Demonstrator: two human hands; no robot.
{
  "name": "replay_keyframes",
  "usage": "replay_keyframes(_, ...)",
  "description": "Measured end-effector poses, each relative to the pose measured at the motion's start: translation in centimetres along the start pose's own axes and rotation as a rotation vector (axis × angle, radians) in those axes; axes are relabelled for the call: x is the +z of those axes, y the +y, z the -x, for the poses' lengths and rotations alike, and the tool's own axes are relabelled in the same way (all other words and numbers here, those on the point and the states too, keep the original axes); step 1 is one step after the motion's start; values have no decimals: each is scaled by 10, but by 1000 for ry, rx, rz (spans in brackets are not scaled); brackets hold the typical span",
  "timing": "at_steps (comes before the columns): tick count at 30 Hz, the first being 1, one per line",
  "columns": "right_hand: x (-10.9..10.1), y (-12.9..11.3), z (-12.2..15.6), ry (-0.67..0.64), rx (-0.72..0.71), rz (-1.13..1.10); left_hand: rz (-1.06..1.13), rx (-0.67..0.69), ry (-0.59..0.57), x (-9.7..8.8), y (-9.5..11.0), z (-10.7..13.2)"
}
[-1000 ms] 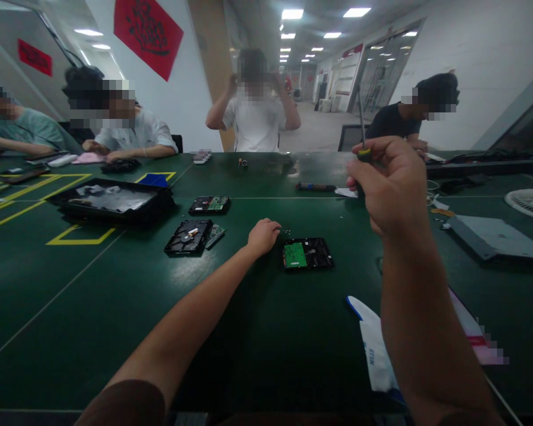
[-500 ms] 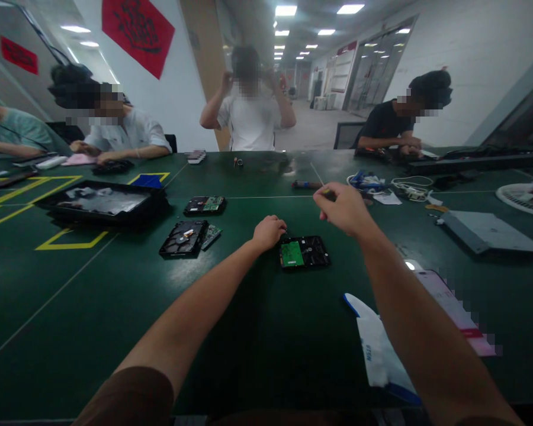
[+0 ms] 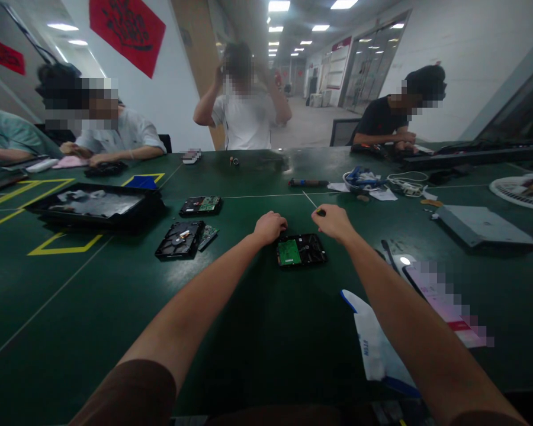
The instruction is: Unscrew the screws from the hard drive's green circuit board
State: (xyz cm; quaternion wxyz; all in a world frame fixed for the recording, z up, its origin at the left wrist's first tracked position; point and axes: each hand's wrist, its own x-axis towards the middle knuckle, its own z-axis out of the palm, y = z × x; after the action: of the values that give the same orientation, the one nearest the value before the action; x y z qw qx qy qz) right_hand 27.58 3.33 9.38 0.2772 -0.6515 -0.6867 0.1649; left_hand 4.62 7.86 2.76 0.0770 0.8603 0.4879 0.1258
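Observation:
A black hard drive [image 3: 313, 248] with a green circuit board [image 3: 289, 252] lies flat on the dark green table in front of me. My left hand [image 3: 270, 228] is closed at its far left corner, fingers curled against the edge; the fingertips are partly hidden. Just beyond the drive's far right corner, my right hand [image 3: 335, 222] pinches a thin screwdriver [image 3: 310, 200], its shaft slanting up and away to the left. To the left lie an opened drive casing [image 3: 177, 241], a loose circuit board [image 3: 208, 238] beside it, and another hard drive [image 3: 199, 206].
A black tray [image 3: 93, 216] stands on the left. By my right forearm are a white-and-blue packet [image 3: 375, 343] and a pink-screened phone [image 3: 439, 299]. A grey metal box [image 3: 486, 225], cables [image 3: 364, 179] and a white basket [image 3: 510, 195] lie further right. Several people sit around the table.
My right hand has come down and closer to the drive, and the screwdriver's shaft now shows clearly. The left hand stays at the drive's corner. The view has shifted slightly.

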Motion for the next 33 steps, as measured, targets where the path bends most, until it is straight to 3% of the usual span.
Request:
replay_keyframes(3, 10, 18, -3, 1, 182, -155, 19, -1, -12, 1, 1, -5)
replay_keyframes(8, 28, 42, -3, 3, 315, -262, 32, -13, -21, 3, 2, -11)
replay_keyframes(13, 36, 51, -1, 53, 409, -345, 45, -19, -28, 2, 0, -12)
replay_keyframes(24, 39, 58, 17, 138, 365, -413, 138, -55, 13, -9, -1, -6)
replay_keyframes(33, 43, 61, 17, 160, 318, -365, 226, -102, 45, -1, -10, -11)
